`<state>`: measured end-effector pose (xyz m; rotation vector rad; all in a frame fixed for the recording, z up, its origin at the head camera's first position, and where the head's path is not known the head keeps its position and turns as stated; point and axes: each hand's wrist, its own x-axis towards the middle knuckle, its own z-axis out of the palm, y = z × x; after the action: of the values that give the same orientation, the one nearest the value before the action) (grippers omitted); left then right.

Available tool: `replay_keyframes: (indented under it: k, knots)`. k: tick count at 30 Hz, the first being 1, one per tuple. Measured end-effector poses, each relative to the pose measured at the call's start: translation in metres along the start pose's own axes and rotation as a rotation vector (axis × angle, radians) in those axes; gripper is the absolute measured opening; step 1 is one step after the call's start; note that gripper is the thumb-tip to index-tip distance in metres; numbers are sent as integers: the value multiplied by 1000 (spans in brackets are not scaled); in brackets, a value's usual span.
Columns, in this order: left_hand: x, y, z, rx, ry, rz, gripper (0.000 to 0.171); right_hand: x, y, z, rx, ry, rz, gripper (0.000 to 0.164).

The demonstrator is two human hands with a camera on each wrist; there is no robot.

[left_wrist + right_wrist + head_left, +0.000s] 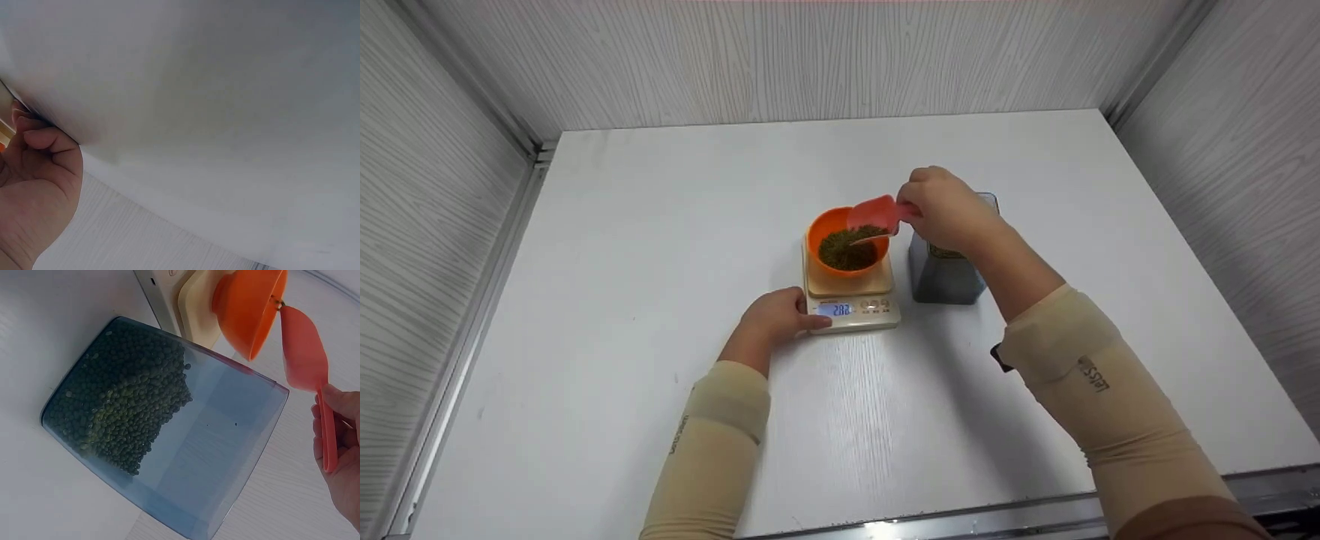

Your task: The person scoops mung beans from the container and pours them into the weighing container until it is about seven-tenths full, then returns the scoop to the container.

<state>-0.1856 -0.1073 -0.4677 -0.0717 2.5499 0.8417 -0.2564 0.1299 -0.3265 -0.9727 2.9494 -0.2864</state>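
Observation:
My right hand (949, 210) grips the handle of a red scoop (874, 214), which is tipped over an orange bowl (828, 223). Green beans lie in the bowl, and in the right wrist view a few fall from the lip of the scoop (304, 349). Under the bowl is a kitchen scale (851, 322) with a lit display that seems to read 282. My left hand (777, 316) rests at the scale's front left corner, thumb on its top near the display; its other fingers are partly hidden beside the scale.
A clear bluish container (208, 439) partly filled with green beans (124, 399) stands right of the scale, under my right forearm. The white tabletop (660, 225) spreads around them. Grey panels (810, 60) close off the back and both sides.

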Motion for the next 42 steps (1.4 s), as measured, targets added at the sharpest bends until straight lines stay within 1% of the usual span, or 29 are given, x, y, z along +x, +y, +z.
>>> replay_keyframes:
  k: [6,11,17,21,23,26,29,32,35,39,42]
  knots:
    - [0,0,0,-10,0,-11,45,1,-7,0,-52,9,-9,14]
    - [-1,0,0,-16,0,-12,45,0,-9,0,-82,52,-33,11]
    - [0,-1,0,-13,10,-12,45,-2,-5,-4,-71,102,-63,10]
    - [1,-1,1,-1,7,-4,44,-8,2,-13,-42,135,-63,11]
    - [1,-1,2,7,6,2,44,-12,6,-21,-31,151,-48,13]
    - [1,-3,2,6,11,3,44,-19,12,-35,-24,158,-3,15]
    - [1,-4,2,6,16,4,44,-26,18,-51,-29,125,38,17]
    - [1,-4,1,9,23,10,45,-35,23,-63,-38,54,75,18]
    - [0,-5,1,8,25,16,45,-42,27,-70,-81,-10,102,18]
    - [0,-4,0,3,22,12,45,-44,31,-70,-192,-112,138,16]
    - [-1,-4,-1,-5,20,0,46,-41,33,-61,-260,-202,158,15]
